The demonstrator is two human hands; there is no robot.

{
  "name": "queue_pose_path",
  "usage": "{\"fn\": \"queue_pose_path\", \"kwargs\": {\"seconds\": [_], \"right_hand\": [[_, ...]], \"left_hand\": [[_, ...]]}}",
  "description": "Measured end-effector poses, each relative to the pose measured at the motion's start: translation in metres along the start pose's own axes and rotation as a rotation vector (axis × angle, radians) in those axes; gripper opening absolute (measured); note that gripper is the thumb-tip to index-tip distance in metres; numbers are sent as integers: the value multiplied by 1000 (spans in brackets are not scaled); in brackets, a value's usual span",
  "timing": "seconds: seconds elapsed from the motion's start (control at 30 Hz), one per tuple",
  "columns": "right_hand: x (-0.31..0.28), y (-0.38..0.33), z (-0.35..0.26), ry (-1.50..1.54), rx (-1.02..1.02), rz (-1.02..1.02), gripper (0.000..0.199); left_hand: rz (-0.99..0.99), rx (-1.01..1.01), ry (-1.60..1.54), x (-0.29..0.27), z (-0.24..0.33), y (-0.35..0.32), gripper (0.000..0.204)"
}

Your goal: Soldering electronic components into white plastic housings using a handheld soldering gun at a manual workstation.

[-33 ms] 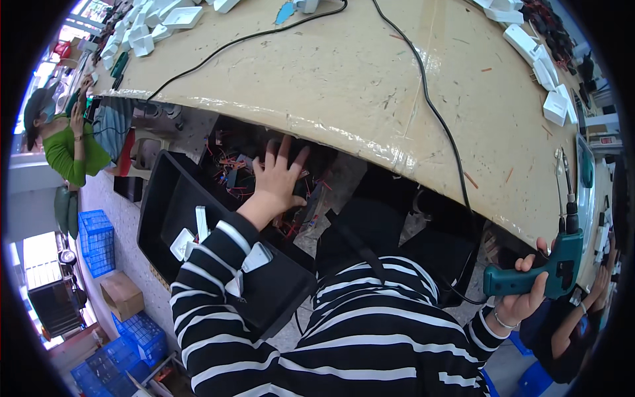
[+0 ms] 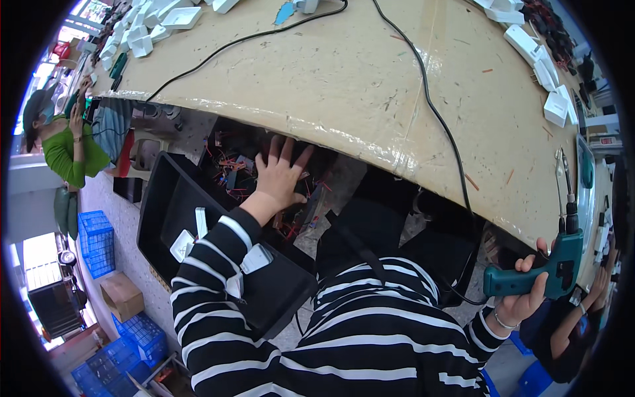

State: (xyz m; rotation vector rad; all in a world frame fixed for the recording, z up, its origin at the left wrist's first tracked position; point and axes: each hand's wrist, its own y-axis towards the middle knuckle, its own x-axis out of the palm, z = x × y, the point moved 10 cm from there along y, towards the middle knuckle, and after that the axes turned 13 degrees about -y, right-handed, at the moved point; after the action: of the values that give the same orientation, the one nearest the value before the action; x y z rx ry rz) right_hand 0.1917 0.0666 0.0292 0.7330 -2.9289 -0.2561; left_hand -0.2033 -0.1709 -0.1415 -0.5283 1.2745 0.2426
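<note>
Reaching left hand (image 2: 281, 177), fingers spread, into black bin (image 2: 165, 198) centre-frame; right hand (image 2: 522, 301) clenched on teal electric screwdriver (image 2: 536, 274), likely rigid, moderately heavy, best gripped at handle.

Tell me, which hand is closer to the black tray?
Left. The left hand reaches into the black tray under the table; the right hand holds a green drill far away.

My sleeves (image 2: 218, 278) are black with white stripes. The power screwdriver (image 2: 539, 268) is teal with a black nose, the tabletop (image 2: 370, 73) is plain tan with black cables (image 2: 436, 112) and white plastic parts (image 2: 542, 66), the bin (image 2: 165, 212) is black, and the crates (image 2: 99, 241) are blue.
</note>
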Motion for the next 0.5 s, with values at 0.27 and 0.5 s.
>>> {"fn": "queue_pose_path", "kwargs": {"seconds": [0.27, 0.5], "right_hand": [[6, 3, 4, -82, 20, 22, 62], [6, 6, 5, -119, 29, 48, 60]], "left_hand": [[-167, 140, -148, 31, -12, 23, 81], [-314, -220, -327, 21, -83, 0, 77]]}}
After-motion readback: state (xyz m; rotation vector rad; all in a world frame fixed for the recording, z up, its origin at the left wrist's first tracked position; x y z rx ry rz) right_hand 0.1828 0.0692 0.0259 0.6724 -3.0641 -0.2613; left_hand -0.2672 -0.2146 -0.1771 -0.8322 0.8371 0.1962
